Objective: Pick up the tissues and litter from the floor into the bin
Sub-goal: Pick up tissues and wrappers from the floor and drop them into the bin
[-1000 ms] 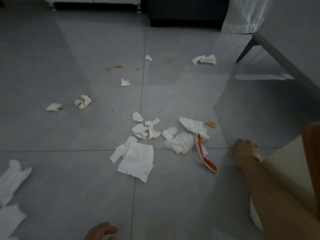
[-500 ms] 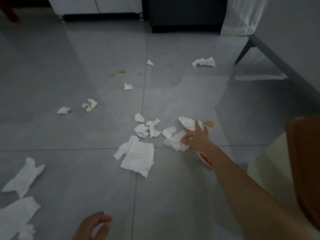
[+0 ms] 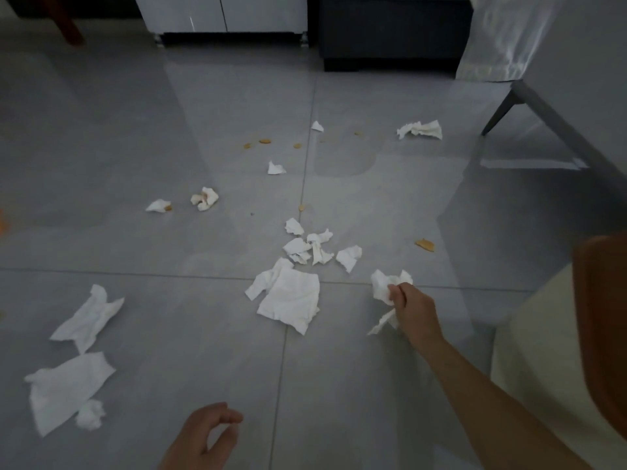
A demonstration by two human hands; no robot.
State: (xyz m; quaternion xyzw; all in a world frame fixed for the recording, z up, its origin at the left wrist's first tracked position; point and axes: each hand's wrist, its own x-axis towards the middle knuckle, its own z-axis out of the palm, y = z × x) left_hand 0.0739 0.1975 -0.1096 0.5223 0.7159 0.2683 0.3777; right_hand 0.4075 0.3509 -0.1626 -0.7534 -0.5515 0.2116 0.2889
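Head view. Right hand point(image 3: 412, 308): clenched on a crumpled tissue wad point(image 3: 385, 286), lifted clear of the floor point(image 3: 203, 103), likely for carrying to the bin, which is not identifiable. Left hand point(image 3: 200, 435): released, fingers curled, holding nothing, at the floor's near edge. Large flat tissue point(image 3: 288, 296) and small scraps point(image 3: 307, 245): mid-floor, uncollected.

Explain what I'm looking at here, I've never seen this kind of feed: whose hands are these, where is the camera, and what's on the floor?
There is no machine: one camera worn on a person's head looks down at their bare hands. The right hand has its grip closed on a bunch of crumpled white tissues. The left hand hovers half open, empty. More torn white tissue pieces and small yellow-orange crumbs lie scattered on the glossy grey tiled floor.
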